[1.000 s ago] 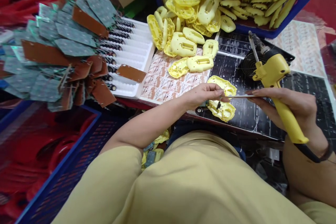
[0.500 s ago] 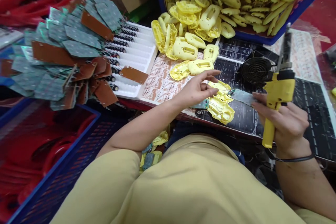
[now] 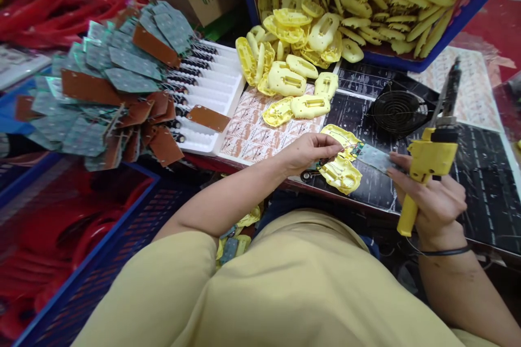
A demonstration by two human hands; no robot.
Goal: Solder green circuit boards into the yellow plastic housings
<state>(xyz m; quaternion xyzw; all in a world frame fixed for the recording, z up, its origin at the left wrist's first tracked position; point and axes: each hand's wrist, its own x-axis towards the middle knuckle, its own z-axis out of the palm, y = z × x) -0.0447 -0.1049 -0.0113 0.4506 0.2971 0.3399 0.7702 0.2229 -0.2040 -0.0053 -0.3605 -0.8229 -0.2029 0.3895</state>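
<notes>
My right hand is wrapped round the yellow handle of a soldering iron, whose dark tip points up and away. The same hand's fingertips pinch the end of a small grey-green circuit board. My left hand is closed in a pinch at the board's other end, over a yellow plastic shell that lies on the black mat near the table's front edge. A second yellow shell lies just behind it.
A heap of yellow shells spills from a blue crate at the back. A black round fan grille sits right of it. A white tray and a fan of green and brown boards lie left. A blue basket stands below left.
My left hand has gone from open fingers to a pinch at the board's near end. My right hand has swung the iron's tip upright and lowered slightly.
</notes>
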